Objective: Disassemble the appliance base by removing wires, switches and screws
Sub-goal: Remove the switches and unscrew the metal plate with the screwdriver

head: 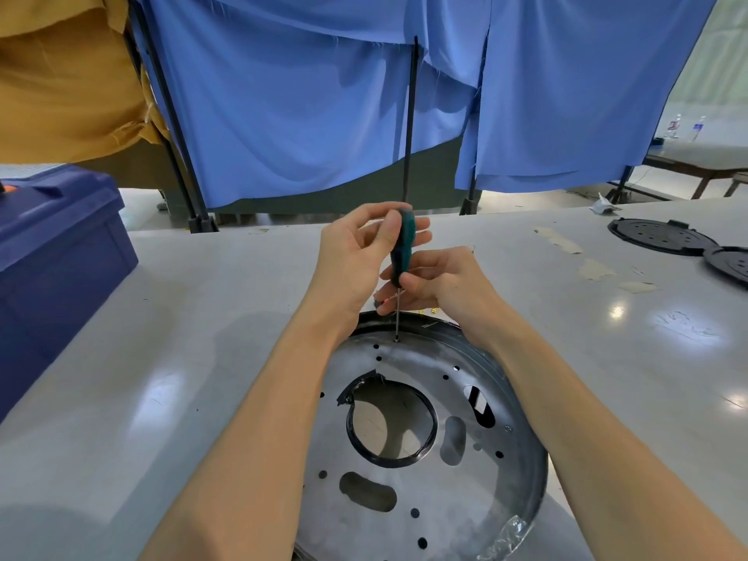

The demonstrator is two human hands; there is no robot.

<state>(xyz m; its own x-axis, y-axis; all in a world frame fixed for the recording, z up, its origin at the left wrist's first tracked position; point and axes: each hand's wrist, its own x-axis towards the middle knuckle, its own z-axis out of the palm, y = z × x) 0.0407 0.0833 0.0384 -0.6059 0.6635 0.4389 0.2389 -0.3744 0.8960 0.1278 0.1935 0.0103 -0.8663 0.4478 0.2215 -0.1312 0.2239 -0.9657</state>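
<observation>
Base disc (465,500) runs off the bottom edge, and its far rim is hidden behind both wrists. Screw head (396,340) under the screwdriver (402,253) tip is too small to read (drive type unclear). Blue box (56,244) is cut by the left edge, and the outer black plate (728,263) by the right.

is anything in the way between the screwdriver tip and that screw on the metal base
Nothing visible does. The left hand and right hand grip the screwdriver by its handle, and its bare shaft drops straight onto the screw near the far rim of the metal base.
</observation>
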